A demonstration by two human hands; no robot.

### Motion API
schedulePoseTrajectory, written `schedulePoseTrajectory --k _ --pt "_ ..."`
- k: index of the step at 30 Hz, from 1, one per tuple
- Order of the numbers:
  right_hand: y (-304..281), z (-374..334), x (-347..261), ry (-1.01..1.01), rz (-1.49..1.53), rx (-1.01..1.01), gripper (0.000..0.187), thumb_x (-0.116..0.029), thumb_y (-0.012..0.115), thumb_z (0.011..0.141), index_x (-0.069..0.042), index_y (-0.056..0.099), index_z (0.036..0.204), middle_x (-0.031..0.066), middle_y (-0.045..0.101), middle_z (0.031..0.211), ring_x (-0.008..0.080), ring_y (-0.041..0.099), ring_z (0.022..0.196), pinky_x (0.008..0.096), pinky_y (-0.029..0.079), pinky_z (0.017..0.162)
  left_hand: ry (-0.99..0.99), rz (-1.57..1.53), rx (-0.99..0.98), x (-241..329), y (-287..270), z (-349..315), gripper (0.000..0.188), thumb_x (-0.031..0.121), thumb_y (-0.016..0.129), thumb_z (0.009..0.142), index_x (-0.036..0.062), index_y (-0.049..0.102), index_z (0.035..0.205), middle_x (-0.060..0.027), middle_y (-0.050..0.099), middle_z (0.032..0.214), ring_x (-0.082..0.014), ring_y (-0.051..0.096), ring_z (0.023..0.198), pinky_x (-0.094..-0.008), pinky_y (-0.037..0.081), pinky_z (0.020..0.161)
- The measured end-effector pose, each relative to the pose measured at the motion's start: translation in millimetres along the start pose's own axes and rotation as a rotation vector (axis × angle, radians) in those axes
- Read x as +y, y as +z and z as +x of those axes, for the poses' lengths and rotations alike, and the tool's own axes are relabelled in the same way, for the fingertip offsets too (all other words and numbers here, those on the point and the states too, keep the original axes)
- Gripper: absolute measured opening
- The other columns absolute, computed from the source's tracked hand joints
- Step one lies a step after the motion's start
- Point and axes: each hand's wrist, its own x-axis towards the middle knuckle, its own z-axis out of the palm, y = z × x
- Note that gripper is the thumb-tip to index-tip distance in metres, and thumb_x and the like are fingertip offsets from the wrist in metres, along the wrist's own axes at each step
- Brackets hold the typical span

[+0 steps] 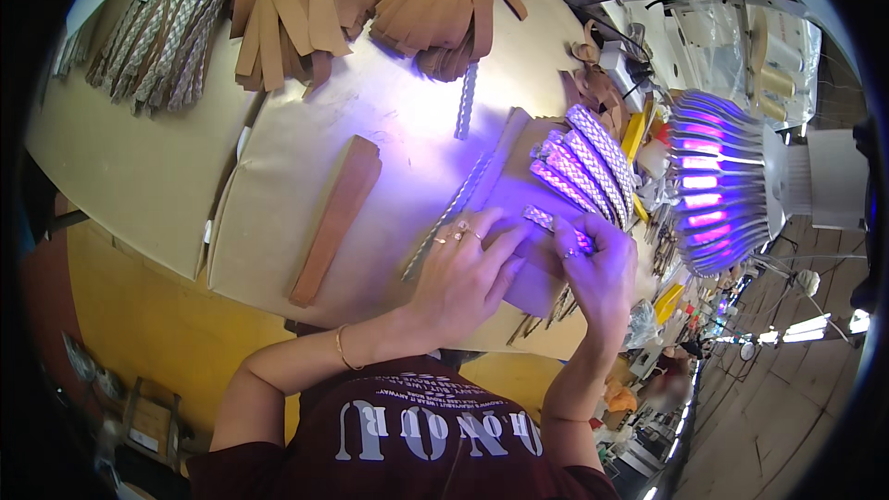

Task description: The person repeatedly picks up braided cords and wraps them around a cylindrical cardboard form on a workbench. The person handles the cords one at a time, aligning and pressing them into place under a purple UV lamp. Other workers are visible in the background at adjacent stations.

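Note:
My right hand [597,264] is closed, its thumb and fingers pinching a short braided strap [538,216] under purple light. The strap's pale end shows beyond the fingertips; the grip hides part of it. Just left of it, my left hand [468,268] rests with fingers stretched and slightly bent over the brown board [537,287]. No thing shows between those fingers, though their tips are partly hidden. Several woven straps [588,167] lie fanned on the board's far side. A thin braided cord [449,213] runs along its left edge, passing beside my left hand.
A flat brown strip stack [335,220] lies left on the table [250,250]. Farther back are bundles of brown strips [440,14] and braided cords [171,32]. A finned lamp [713,183] glows purple close on the right. Clutter and yellow pieces [635,134] lie behind the straps.

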Motion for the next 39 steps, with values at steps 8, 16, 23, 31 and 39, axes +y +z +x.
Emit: schedulePoseTrajectory --k 8,16,23,31,39 --pt "-5 6 11 -0.069 -0.109 -0.039 0.032 -0.032 0.070 0.088 0.000 0.072 0.084 0.0092 0.061 0.057 0.0153 0.055 0.050 0.0332 0.044 0.053 0.176 0.051 0.000 3 11 10 0.047 0.015 0.059 0.094 -0.0027 0.049 0.136 -0.0236 0.052 0.138 -0.0407 0.048 0.130 -0.0510 0.030 0.112" --pt "-53 -1 48 -0.126 0.014 -0.032 0.031 -0.031 0.073 0.086 -0.001 0.069 0.078 0.0109 0.065 0.063 0.0257 0.063 0.056 0.0363 0.046 0.056 0.187 0.146 -0.084 7 8 13 0.049 0.016 0.056 0.097 -0.0036 0.044 0.139 -0.0275 0.053 0.134 -0.0414 0.048 0.130 -0.0525 0.028 0.114" --pt "-40 -2 79 -0.192 0.172 0.020 0.030 -0.030 0.074 0.086 -0.001 0.069 0.078 0.0135 0.062 0.064 0.0285 0.060 0.057 0.0376 0.044 0.056 0.211 0.237 -0.117 12 5 17 0.049 0.015 0.056 0.096 -0.0044 0.042 0.139 -0.0287 0.052 0.136 -0.0424 0.048 0.129 -0.0534 0.026 0.115" --pt "-16 1 101 -0.213 0.353 0.057 0.036 -0.036 0.072 0.086 -0.001 0.069 0.079 0.0156 0.062 0.067 0.0341 0.060 0.060 0.0411 0.046 0.059 0.172 0.285 -0.148 14 5 16 0.049 0.015 0.056 0.097 -0.0035 0.043 0.140 -0.0273 0.050 0.138 -0.0444 0.047 0.130 -0.0519 0.029 0.114" --pt "14 -4 109 -0.089 0.489 0.117 0.039 -0.041 0.073 0.085 -0.003 0.069 0.079 0.0145 0.062 0.064 0.0318 0.060 0.057 0.0405 0.046 0.059 0.130 0.318 -0.185 14 4 16 0.046 0.017 0.048 0.102 -0.0027 0.040 0.143 -0.0272 0.054 0.136 -0.0375 0.053 0.128 -0.0420 0.038 0.109"
